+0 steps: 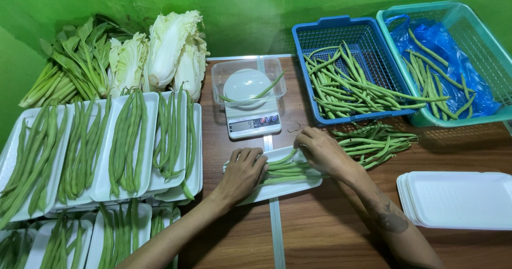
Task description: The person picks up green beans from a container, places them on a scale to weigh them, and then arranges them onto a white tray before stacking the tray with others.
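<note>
White foam tray [277, 190], centre of table, near the scale [253, 121]: holds a small bundle of green beans [285, 169], long, slim, laid lengthwise. Left hand [242, 173] and right hand [320, 150] each close on one end of the bundle, squaring it to fit.

The left hand [242, 173] and right hand [322, 151] cover both ends of the beans on the white tray [277, 189]. Filled trays [32, 242] at 8 o'clock run off the edge. The scale display [250, 124] is too small to read.
</note>
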